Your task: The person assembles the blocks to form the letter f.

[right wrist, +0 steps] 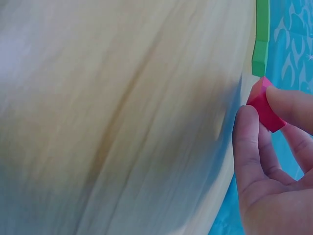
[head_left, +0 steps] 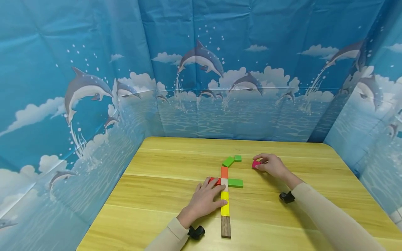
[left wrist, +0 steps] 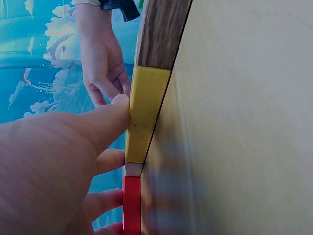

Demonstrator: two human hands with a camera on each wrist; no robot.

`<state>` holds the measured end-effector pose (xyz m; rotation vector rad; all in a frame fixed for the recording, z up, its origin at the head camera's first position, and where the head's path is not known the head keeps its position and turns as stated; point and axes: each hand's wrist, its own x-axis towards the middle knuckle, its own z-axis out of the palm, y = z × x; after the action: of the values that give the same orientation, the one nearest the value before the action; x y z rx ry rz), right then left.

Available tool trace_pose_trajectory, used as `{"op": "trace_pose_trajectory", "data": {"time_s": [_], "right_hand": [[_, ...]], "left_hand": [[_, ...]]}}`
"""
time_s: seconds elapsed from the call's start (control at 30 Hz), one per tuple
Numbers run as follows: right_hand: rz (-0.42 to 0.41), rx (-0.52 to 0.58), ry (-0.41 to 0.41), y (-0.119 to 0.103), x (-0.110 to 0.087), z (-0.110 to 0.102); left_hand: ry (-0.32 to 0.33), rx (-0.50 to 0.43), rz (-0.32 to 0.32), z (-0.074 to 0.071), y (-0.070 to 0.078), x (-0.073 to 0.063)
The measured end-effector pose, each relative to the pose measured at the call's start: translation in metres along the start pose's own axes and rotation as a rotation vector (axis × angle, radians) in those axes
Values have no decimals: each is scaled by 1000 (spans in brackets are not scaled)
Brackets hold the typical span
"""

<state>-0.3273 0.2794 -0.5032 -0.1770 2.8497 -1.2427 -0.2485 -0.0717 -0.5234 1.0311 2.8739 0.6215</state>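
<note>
My right hand (head_left: 274, 166) pinches a small pink block (head_left: 255, 164) between thumb and fingertips, over the right side of the table. Several flat wooden blocks form a column in the middle. From the near end come a dark brown block (head_left: 225, 226), yellow blocks (head_left: 224, 208), a pale block (head_left: 223, 182) and an orange block (head_left: 224, 172). A red block (head_left: 214, 181), partly under fingers, and a green block (head_left: 235, 183) flank the pale one. My left hand (head_left: 203, 201) lies spread over the column, its fingertips on the red, pale and yellow blocks.
Beyond the orange block, a tilted green block (head_left: 228, 161) leads to a small green block (head_left: 238, 158). The wooden table (head_left: 169, 164) has rounded far corners. A blue dolphin-printed curtain (head_left: 176, 118) surrounds its back and sides.
</note>
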Motion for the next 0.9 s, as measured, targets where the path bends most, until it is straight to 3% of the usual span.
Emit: {"op": "trace_pose_trajectory", "data": {"time_s": [0.9], "right_hand": [[58,135,24,-18,15,23]], "left_hand": [[-6,11,-6,-2,0,-1]]}}
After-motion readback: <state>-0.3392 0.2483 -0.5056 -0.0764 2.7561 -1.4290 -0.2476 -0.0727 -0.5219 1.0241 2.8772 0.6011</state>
